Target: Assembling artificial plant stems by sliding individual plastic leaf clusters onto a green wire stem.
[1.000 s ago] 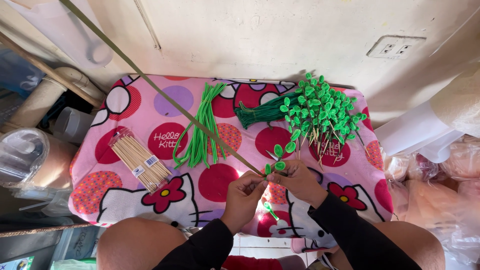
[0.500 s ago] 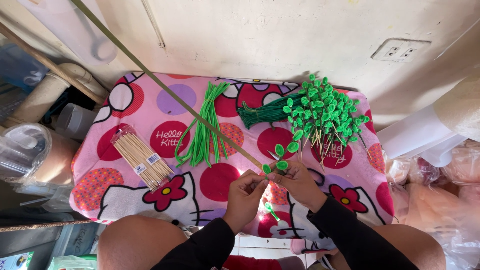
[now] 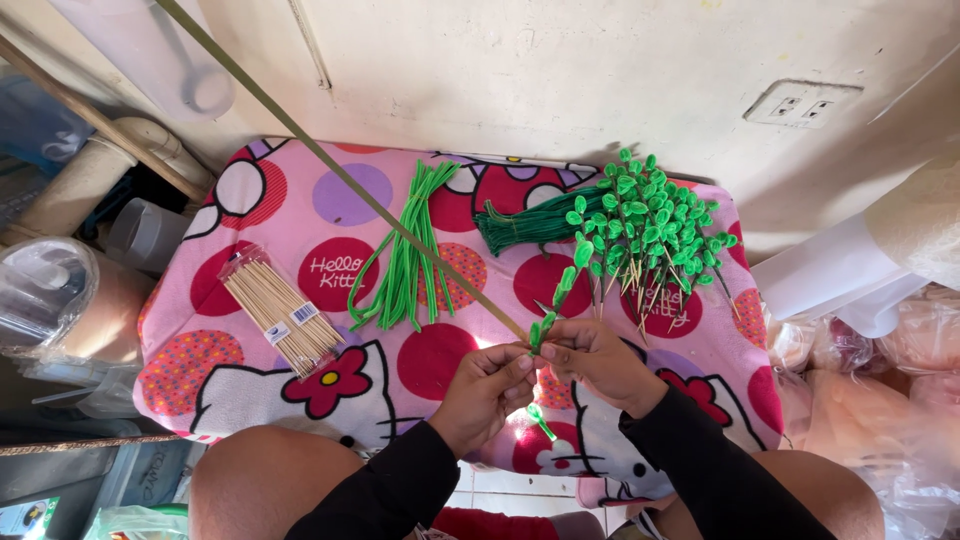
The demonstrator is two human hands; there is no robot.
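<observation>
My left hand (image 3: 487, 388) and my right hand (image 3: 598, 358) meet over the front of a pink patterned cushion (image 3: 230, 350). Together they pinch a small green chenille leaf stem (image 3: 562, 288) that rises toward the back; a short green end (image 3: 540, 420) hangs below my fingers. A long thin olive rod (image 3: 340, 172) runs diagonally from the upper left down to my fingertips. Behind my right hand lies a heap of finished green leaf picks (image 3: 650, 225) on wooden sticks, beside a dark green bundle of stems (image 3: 525, 228).
Loose light green chenille stems (image 3: 408, 250) lie mid-cushion. A clear packet of wooden skewers (image 3: 280, 322) lies at the left. Plastic jars (image 3: 40, 290) and tubes stand left of the cushion, plastic bags (image 3: 880, 350) at the right. A wall with an outlet (image 3: 800, 102) is behind.
My hands have stayed together at the cushion's front, working the green stem; the leaf tips now stand a little higher toward the heap. The view has shifted slightly.
</observation>
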